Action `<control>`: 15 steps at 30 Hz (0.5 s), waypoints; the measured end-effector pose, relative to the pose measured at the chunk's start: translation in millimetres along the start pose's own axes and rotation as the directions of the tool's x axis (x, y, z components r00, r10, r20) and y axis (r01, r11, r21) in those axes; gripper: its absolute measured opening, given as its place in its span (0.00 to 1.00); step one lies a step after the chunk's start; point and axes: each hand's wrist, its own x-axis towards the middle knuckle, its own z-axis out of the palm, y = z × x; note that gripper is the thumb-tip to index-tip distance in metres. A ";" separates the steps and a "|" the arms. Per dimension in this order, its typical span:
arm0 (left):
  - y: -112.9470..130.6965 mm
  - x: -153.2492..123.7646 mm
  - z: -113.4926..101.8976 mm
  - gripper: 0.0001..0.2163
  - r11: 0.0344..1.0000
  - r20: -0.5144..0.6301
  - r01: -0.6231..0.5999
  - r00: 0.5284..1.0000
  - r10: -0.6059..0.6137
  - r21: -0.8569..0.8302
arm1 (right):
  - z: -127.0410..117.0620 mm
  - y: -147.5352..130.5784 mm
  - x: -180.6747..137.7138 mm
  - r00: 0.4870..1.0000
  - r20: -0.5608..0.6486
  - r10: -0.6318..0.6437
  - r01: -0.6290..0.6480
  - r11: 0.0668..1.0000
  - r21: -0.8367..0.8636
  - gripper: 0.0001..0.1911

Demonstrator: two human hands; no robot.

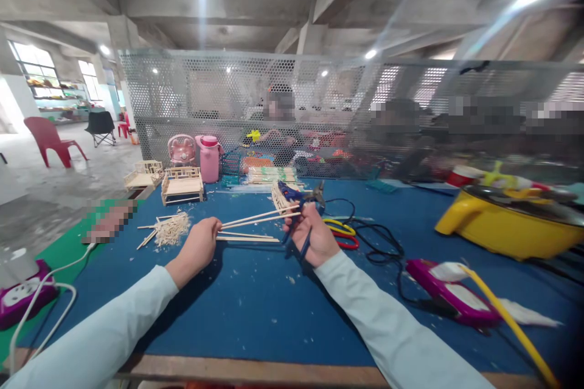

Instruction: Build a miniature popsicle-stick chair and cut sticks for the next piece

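My left hand [201, 246] is closed around the ends of several thin wooden sticks [253, 219]. Two of them slant up to the fingers of my right hand [318, 237]; a lower pair points right, over the blue table. My right hand is closed on pliers with dark blue handles [306, 243], their metal jaws [318, 193] pointing up and away. Its fingertips meet the far ends of the upper sticks. Behind that hand are a small wooden piece [279, 199] and a blue tool, partly hidden. A heap of stick offcuts [172, 229] lies beyond my left hand.
Two miniature wooden benches [182, 187] and a pink jug [210, 161] stand at the back left. Packaged sticks [272, 175] lie by the mesh partition [182, 85]. Black cables, a purple power strip [454, 295] and a yellow pot [506, 225] occupy the right. People sit beyond the mesh.
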 end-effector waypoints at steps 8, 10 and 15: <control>6.8 -5.2 -2.2 0.12 0.998 0.001 0.034 0.999 -0.034 -0.043 | 10.0 6.6 -6.4 0.998 -0.053 -0.041 0.035 0.994 -0.103 0.20; 7.2 -6.1 -0.9 0.12 0.998 -0.013 0.027 1.000 -0.028 -0.054 | 11.2 7.7 -5.1 0.993 -0.106 -0.059 0.049 0.994 -0.102 0.20; 6.0 -6.1 0.7 0.11 0.973 -0.055 -0.006 0.998 -0.007 -0.232 | 12.3 9.9 -0.4 0.965 -0.236 -0.118 0.094 0.990 -0.108 0.16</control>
